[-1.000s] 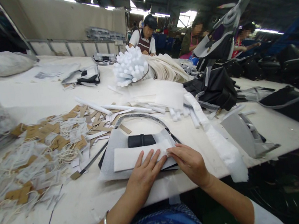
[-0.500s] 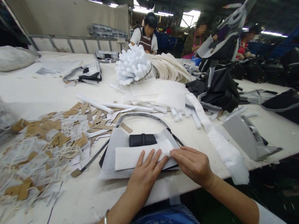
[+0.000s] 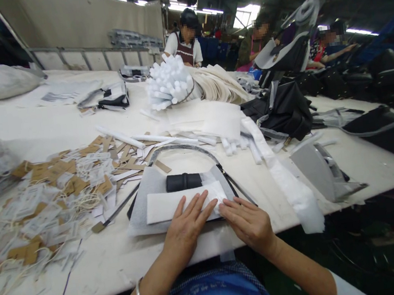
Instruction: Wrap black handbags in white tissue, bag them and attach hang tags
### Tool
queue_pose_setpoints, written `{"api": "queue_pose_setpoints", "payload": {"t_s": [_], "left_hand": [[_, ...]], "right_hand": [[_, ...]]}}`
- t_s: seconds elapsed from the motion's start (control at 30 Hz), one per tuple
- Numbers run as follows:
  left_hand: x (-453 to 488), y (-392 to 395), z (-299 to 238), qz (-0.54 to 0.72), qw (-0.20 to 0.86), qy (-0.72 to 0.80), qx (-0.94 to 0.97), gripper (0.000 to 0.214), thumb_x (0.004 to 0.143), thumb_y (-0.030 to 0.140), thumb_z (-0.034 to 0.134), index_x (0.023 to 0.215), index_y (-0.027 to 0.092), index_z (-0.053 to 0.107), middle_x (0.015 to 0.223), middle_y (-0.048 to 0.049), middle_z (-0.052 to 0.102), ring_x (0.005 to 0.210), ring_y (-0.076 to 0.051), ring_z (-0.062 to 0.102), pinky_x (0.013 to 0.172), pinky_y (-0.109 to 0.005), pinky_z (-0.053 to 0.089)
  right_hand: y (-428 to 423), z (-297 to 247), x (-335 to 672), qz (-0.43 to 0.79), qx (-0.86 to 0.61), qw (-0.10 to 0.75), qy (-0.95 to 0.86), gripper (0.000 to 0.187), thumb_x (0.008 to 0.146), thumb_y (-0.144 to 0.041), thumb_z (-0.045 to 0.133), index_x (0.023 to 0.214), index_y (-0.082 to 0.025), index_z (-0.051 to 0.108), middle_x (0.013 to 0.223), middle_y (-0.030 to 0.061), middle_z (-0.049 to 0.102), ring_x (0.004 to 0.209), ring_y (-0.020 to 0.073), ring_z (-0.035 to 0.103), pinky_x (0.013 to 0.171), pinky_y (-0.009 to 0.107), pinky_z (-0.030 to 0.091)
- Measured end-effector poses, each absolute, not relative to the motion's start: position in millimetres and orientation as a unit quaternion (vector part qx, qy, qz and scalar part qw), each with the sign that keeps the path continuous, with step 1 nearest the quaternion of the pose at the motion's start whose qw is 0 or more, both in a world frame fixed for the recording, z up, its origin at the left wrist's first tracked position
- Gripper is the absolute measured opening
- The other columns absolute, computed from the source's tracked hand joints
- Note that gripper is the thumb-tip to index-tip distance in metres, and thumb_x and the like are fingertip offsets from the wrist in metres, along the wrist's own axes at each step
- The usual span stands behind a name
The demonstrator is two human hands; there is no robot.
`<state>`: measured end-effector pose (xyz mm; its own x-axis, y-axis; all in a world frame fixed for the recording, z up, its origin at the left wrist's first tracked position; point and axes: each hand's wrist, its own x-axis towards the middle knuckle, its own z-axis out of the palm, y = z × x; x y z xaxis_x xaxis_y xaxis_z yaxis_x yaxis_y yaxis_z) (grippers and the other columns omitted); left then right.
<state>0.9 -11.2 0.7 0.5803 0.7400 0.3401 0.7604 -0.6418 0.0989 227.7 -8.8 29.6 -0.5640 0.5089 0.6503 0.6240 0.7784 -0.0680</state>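
A black handbag (image 3: 131,209) lies before me at the table's front edge, its strap (image 3: 177,147) arching behind it. A sheet of thin white packing foam (image 3: 153,178) covers most of its front. Across that lies a folded white foam strip (image 3: 162,207), with a black strap tab (image 3: 183,181) showing just above. My left hand (image 3: 185,224) rests on the strip with fingers spread and flat. At the strip's crumpled right end, my right hand (image 3: 248,220) lies with its fingers stretched out, the fingertips close to those of my left hand.
Tangled hang tags (image 3: 42,211) spread to the left. White foam rods (image 3: 169,83) stand bundled at the back. A long white foam strip (image 3: 284,179), a black bag (image 3: 282,109) and a grey-covered piece (image 3: 314,170) lie to the right. Several people (image 3: 185,40) are beyond the table.
My right hand's fingers have gone from a bunched hold at the strip's right end to lying flatter and straighter. My left hand stays on the strip. The view has shifted slightly.
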Motion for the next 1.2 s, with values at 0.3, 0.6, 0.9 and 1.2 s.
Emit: {"api": "queue_pose_setpoints", "payload": {"t_s": [0.3, 0.6, 0.9, 1.2], "left_hand": [[-0.7, -12.1, -4.6, -0.153, 0.087, -0.375, -0.91, 0.053, 0.102, 0.027, 0.04, 0.153, 0.034, 0.026, 0.156, 0.0015, 0.039, 0.144, -0.028, 0.035, 0.114, -0.055, 0.031], [-0.4, -10.1, -9.8, -0.149, 0.139, -0.366, -0.908, 0.046, 0.103, 0.028, 0.038, 0.148, 0.037, 0.037, 0.157, 0.0075, 0.037, 0.139, -0.029, 0.041, 0.113, -0.055, 0.031], [0.7, -8.0, -16.4, -0.17, 0.163, -0.363, -0.901, 0.043, 0.103, 0.028, 0.038, 0.145, 0.037, 0.042, 0.156, 0.0079, 0.039, 0.138, -0.028, 0.042, 0.114, -0.054, 0.029], [-0.1, -9.7, -2.9, -0.165, 0.098, -0.366, -0.911, 0.047, 0.102, 0.026, 0.04, 0.148, 0.035, 0.039, 0.153, 0.005, 0.043, 0.136, -0.03, 0.045, 0.11, -0.056, 0.035]], "right_hand": [[-17.9, 38.3, 229.2, -0.06, -0.33, 0.307, -0.89, 0.022, 0.092, -0.01, 0.056, 0.109, -0.015, 0.07, 0.103, 0.0102, 0.076, 0.103, 0.0233, 0.071, 0.095, 0.04, 0.058], [75.5, 57.8, 207.0, -0.013, -0.371, 0.153, -0.916, 0.034, 0.095, -0.017, 0.055, 0.128, -0.011, 0.06, 0.13, 0.0148, 0.065, 0.124, 0.0267, 0.058, 0.108, 0.045, 0.044], [109.0, 46.4, 198.8, 0.01, -0.386, -0.026, -0.922, 0.029, 0.101, -0.033, 0.047, 0.104, -0.018, 0.071, 0.11, 0.0102, 0.073, 0.129, 0.0282, 0.053, 0.113, 0.058, 0.027], [11.2, 40.6, 262.2, 0.014, -0.334, 0.329, -0.883, 0.039, 0.096, -0.019, 0.056, 0.135, -0.019, 0.055, 0.126, 0.011, 0.067, 0.123, 0.0193, 0.059, 0.107, 0.04, 0.047]]}}
